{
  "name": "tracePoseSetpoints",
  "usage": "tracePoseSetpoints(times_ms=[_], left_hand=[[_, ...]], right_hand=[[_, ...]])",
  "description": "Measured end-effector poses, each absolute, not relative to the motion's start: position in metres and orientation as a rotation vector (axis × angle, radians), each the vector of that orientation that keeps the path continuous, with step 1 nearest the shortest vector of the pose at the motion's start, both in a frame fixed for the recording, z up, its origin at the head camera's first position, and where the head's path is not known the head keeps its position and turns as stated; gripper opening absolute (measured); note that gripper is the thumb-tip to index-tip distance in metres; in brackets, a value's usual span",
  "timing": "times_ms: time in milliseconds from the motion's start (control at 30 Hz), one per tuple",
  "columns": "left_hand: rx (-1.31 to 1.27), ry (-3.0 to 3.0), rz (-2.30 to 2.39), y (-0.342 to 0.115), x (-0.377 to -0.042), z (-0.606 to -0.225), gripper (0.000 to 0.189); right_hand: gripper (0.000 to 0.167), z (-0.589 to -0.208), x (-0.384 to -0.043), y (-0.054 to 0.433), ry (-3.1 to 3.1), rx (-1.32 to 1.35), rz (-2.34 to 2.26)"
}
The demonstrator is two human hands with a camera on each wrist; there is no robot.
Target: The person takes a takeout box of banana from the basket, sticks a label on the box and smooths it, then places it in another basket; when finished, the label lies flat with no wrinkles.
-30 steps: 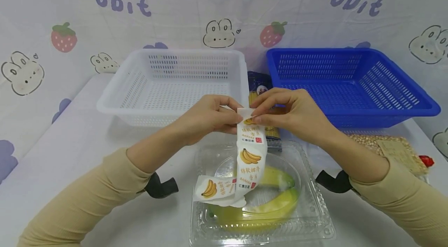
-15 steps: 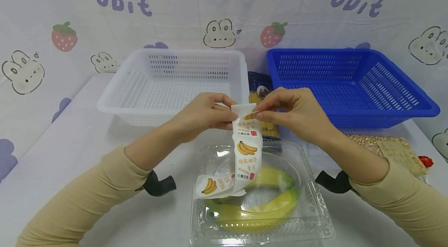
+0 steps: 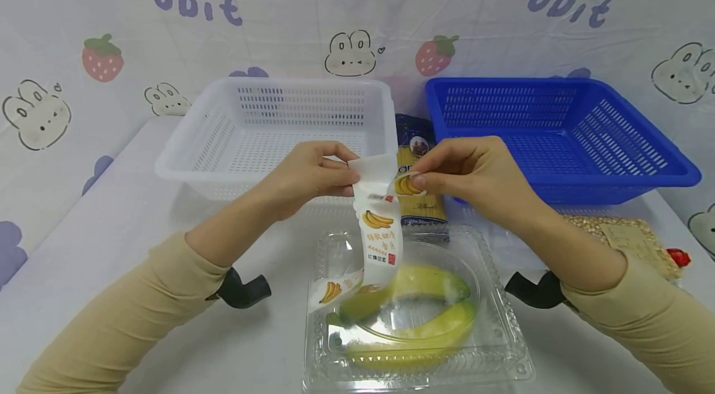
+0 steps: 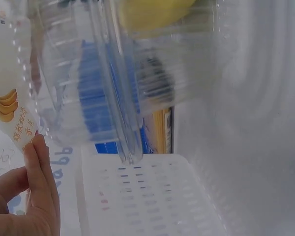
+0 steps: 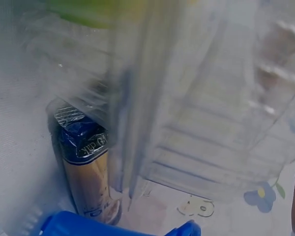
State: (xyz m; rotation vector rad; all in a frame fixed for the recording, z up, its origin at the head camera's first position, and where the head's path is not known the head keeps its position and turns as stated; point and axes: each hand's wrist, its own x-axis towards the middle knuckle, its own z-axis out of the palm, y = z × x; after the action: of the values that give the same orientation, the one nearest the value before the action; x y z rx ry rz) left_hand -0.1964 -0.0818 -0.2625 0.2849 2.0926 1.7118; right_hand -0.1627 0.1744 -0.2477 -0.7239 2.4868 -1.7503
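In the head view my left hand (image 3: pixel 313 182) pinches the top of a white strip of banana stickers (image 3: pixel 380 239), which hangs down in front of me. My right hand (image 3: pixel 480 180) pinches one sticker (image 3: pixel 409 184) by its right side, and that sticker is partly peeled from the strip's upper right edge. Below both hands a clear plastic clamshell box (image 3: pixel 503 344) lies closed on the table with bananas (image 3: pixel 430 282) inside. The strip's curled lower end overlaps the box lid. In the left wrist view the left fingers (image 4: pixel 39 172) are at the strip's edge.
A white basket (image 3: pixel 190 177) stands at the back left and a blue basket (image 3: pixel 642 174) at the back right. Between them lies a pack of spaghetti (image 3: pixel 424 211). A bag of grains (image 3: pixel 625 239) with a red tie is beyond the right forearm.
The strip has moved up and left with my left hand. My right hand has lifted a sticker's edge away from the backing, and the strip's lower end has shifted upward off the bananas.
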Motion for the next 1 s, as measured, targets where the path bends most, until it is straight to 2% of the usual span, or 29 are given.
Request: tracePoseSetpoints(times_ms=[267, 667, 1000], left_hand=[[0.244, 2.131, 1.736, -0.096, -0.203, -0.259, 0.029], [0.293, 2.01, 1.815, -0.134, -0.203, -0.235, 0.015], [0.553, 1.778, 1.837, -0.178, -0.201, -0.223, 0.006]], right_hand=[[0.008, -0.243, -0.161, 0.178, 2.393, -0.724, -1.864], [0.01, -0.243, -0.162, 0.178, 2.31, -0.721, -1.908], [0.005, -0.245, -0.162, 0.178, 2.307, -0.696, -1.852]])
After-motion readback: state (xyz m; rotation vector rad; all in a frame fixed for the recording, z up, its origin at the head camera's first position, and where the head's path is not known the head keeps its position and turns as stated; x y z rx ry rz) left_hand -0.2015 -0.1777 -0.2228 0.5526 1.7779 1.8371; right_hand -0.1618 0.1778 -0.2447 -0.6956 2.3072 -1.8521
